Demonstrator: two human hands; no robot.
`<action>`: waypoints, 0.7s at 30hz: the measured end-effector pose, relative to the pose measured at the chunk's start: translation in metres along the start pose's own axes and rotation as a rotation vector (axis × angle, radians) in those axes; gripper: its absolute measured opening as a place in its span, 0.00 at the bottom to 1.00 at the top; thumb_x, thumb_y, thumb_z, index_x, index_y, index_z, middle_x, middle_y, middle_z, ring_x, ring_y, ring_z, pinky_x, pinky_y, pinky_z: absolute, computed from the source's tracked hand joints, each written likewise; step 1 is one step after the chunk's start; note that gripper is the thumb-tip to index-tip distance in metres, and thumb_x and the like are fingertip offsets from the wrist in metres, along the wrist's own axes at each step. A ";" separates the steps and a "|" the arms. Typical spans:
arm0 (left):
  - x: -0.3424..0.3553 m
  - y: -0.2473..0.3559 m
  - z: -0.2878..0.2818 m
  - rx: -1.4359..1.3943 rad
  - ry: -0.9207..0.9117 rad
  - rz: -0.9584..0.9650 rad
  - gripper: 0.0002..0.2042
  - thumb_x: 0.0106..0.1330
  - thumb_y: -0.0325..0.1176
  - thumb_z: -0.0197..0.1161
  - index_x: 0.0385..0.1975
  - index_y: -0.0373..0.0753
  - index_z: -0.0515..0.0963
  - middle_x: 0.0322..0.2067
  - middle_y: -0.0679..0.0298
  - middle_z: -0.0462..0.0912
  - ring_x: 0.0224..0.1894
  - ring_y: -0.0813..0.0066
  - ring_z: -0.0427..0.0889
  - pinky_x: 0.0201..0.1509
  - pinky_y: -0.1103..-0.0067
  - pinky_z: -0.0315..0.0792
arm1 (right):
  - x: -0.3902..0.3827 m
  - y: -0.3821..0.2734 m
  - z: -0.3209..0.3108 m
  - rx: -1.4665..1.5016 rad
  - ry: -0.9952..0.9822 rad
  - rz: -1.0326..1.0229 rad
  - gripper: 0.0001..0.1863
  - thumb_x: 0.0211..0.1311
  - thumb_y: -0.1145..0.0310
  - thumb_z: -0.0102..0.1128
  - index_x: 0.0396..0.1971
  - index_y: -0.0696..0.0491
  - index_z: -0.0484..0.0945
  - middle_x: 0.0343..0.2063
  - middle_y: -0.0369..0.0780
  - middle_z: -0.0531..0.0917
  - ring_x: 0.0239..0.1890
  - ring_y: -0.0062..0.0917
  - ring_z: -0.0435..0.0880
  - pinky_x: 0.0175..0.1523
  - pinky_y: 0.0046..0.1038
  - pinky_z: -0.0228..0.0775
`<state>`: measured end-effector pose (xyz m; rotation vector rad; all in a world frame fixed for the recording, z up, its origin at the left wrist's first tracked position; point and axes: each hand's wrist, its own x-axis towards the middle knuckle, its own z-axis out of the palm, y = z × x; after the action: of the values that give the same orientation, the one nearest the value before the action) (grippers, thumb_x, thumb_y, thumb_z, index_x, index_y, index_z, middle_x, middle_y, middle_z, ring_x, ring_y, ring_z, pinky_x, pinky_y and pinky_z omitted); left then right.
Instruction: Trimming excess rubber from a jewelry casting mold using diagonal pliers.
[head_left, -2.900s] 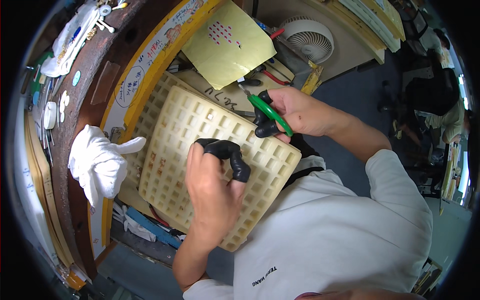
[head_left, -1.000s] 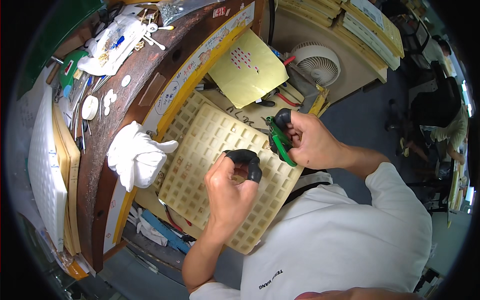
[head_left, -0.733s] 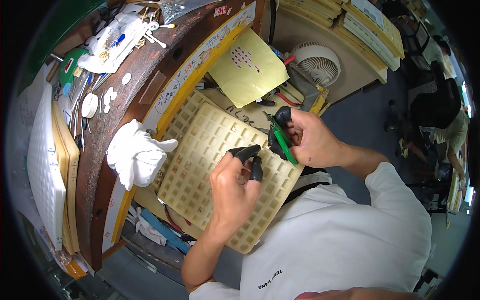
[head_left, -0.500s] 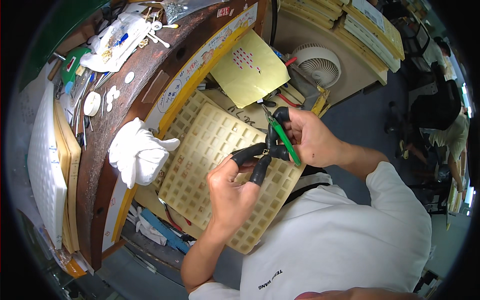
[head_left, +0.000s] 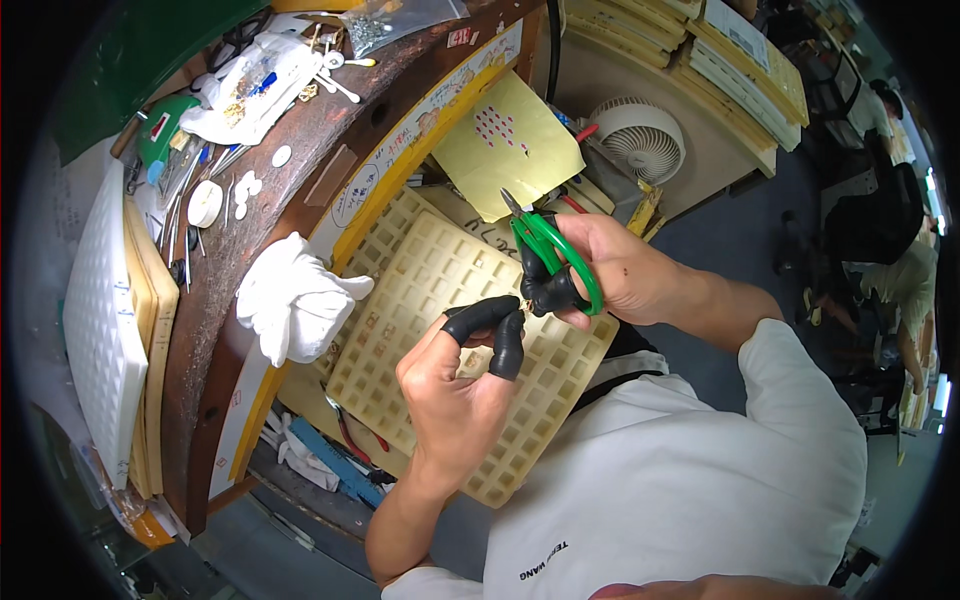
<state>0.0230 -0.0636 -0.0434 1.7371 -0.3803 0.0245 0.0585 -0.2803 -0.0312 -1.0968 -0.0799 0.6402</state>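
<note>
My left hand point(head_left: 452, 385), in black finger cots, pinches a tiny gold-coloured piece point(head_left: 527, 307), perhaps jewellery, between thumb and forefinger. Facing it, my right hand point(head_left: 612, 268) has black-covered fingertips closed at the other side of this piece. Green-handled pliers point(head_left: 541, 232) are tucked in the right hand, their dark pointed jaws upward and away from the piece. Beneath both hands lies a cream tray point(head_left: 440, 243) with rows of square pockets; a few pockets hold small items too small to name. Fingers cover most of the gold-coloured piece.
A brown workbench point(head_left: 318, 130) curves along the left, with a bunched white cloth point(head_left: 296, 300) at its edge. Beyond the tray are a yellow sheet point(head_left: 500, 160) with pink dots and a white fan point(head_left: 640, 138). Red-handled pliers point(head_left: 347, 432) lie below the bench. Stacked trays point(head_left: 105, 330) stand far left.
The green pliers have turned in my right hand, so their jaws point farther up and the handles show spread. Both hands stay together at the small piece. The view has shifted slightly.
</note>
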 end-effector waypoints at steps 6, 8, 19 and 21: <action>-0.001 0.002 -0.004 0.023 0.037 0.017 0.08 0.63 0.14 0.65 0.41 0.26 0.81 0.36 0.57 0.86 0.36 0.75 0.87 0.43 0.82 0.79 | 0.003 -0.003 0.002 -0.012 -0.015 0.030 0.08 0.63 0.75 0.61 0.38 0.57 0.72 0.28 0.39 0.80 0.22 0.19 0.79 0.26 0.20 0.72; -0.001 0.003 -0.004 0.027 0.045 0.022 0.07 0.63 0.14 0.65 0.40 0.26 0.81 0.36 0.57 0.86 0.35 0.75 0.87 0.42 0.82 0.79 | 0.003 -0.003 0.004 0.007 -0.014 -0.007 0.08 0.63 0.74 0.63 0.38 0.57 0.72 0.28 0.39 0.80 0.23 0.19 0.79 0.26 0.21 0.72; -0.002 0.006 -0.005 0.063 0.060 0.052 0.08 0.61 0.14 0.66 0.39 0.27 0.81 0.35 0.58 0.86 0.35 0.75 0.87 0.43 0.81 0.79 | 0.001 -0.008 0.010 -0.107 0.010 -0.059 0.09 0.63 0.80 0.63 0.39 0.58 0.72 0.30 0.39 0.80 0.26 0.20 0.80 0.29 0.23 0.73; -0.002 0.007 -0.005 0.069 0.059 0.055 0.08 0.61 0.14 0.66 0.39 0.26 0.81 0.35 0.58 0.86 0.35 0.75 0.86 0.43 0.81 0.79 | 0.001 -0.009 0.011 -0.110 0.008 -0.062 0.09 0.63 0.80 0.62 0.40 0.58 0.72 0.30 0.39 0.80 0.26 0.19 0.80 0.29 0.23 0.73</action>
<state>0.0197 -0.0596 -0.0363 1.7891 -0.3870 0.1296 0.0593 -0.2741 -0.0188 -1.1987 -0.1430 0.5804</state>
